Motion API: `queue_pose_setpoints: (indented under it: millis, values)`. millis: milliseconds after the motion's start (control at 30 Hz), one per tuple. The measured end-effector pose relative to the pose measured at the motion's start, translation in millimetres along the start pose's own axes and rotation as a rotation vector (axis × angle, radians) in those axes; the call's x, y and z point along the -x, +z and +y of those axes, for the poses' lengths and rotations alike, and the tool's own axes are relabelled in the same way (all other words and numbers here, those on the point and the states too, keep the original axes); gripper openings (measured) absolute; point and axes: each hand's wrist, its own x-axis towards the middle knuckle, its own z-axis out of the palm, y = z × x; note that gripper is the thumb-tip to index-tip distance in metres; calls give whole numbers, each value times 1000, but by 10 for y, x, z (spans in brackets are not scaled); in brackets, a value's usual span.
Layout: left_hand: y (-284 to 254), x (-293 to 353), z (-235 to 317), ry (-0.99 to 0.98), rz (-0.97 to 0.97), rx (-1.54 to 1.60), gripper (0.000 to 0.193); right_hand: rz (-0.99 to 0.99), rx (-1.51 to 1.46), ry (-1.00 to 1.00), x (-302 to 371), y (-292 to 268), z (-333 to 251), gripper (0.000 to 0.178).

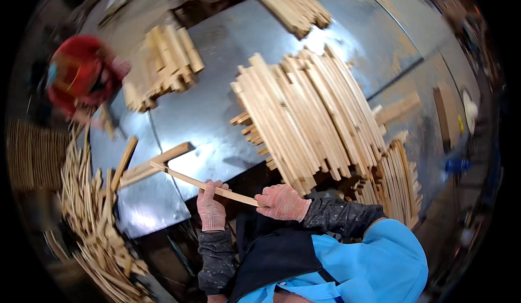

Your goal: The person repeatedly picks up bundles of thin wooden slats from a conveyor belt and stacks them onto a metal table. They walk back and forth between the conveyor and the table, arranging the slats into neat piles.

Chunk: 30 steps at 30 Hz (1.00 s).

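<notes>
A narrow wooden strip (187, 180) is held across the front of my body, slanting up to the left. My left hand (211, 210), in a pinkish knit glove, closes around it near the middle. At the strip's lower right end, my right hand (285, 202) in a matching glove grips it. Both hands are just off the near edge of a shiny metal table (206, 107). Right beyond my right hand lies a large stack of pale wooden strips (309, 113) on the table. Thicker wooden pieces (154, 167) rest near the strip's far end.
Another person in red (87, 77) stands at the far left, beside a smaller wood stack (163, 67). A heap of loose strips (89, 210) lies at the left. More strips (293, 4) sit at the back, and another stack (399, 183) at the right. A blue object (457, 165) is at far right.
</notes>
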Motion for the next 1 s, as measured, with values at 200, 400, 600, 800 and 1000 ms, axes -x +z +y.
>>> queue_pose_setpoints:
  millis: [200,400,600,800,1000]
  values:
    - [-692,1124,157,312,305,-86,31,-343,-114,-167,36,480,-597,25]
    - [-1869,2259,-190,572,618,-359,47,-629,-110,-283,414,1151,-1657,51]
    - [-2482,3780,-625,534,767,-252,61,-709,-331,-409,1158,2069,-2592,65]
    - [-3243,5020,-1251,889,625,314,77,-991,-640,-367,1489,2814,-3809,48]
    - [-3777,6219,-2107,709,1154,429,56,-1128,-495,-464,1805,3681,-5282,46]
